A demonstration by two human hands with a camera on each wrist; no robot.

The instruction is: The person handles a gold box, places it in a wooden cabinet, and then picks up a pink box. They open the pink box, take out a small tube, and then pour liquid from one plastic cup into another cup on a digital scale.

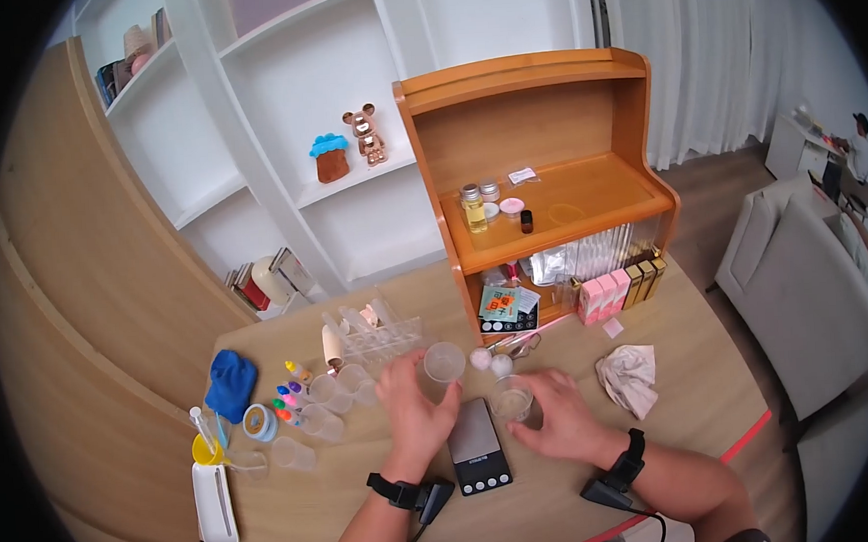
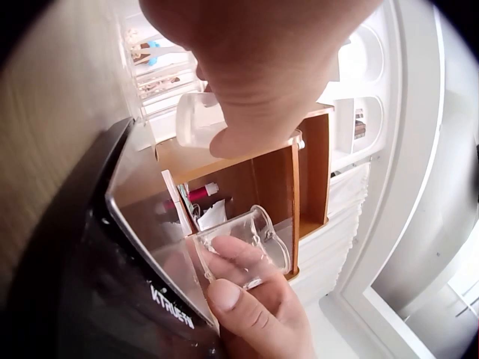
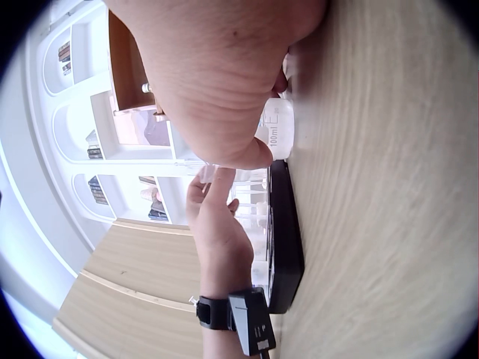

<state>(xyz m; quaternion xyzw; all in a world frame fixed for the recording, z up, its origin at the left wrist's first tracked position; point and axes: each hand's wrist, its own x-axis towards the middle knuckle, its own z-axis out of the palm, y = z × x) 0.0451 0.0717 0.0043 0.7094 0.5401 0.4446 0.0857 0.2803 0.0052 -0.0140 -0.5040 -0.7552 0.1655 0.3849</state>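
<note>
Above the far end of a black digital scale (image 1: 486, 472), my left hand (image 1: 415, 416) grips a clear plastic cup (image 1: 445, 360) between thumb and fingers. The left wrist view shows this cup (image 2: 197, 120) as frosted, partly covered by the hand. My right hand (image 1: 563, 423) holds a second clear cup (image 1: 510, 400) just right of the scale. In the right wrist view, that measuring cup (image 3: 278, 131) bears a 100ml mark and is low by the tabletop, beside the scale's end (image 3: 287, 247). Two small fluffy balls (image 1: 501, 366) lie beyond the hands.
Several clear cups (image 1: 321, 423), small colored bottles (image 1: 291, 401) and a clear rack (image 1: 389, 342) stand on the left. Farther left are a blue cloth (image 1: 231, 385) and white tray (image 1: 212, 503). A wooden shelf (image 1: 549, 226) rises behind; a crumpled cloth (image 1: 628, 379) lies right.
</note>
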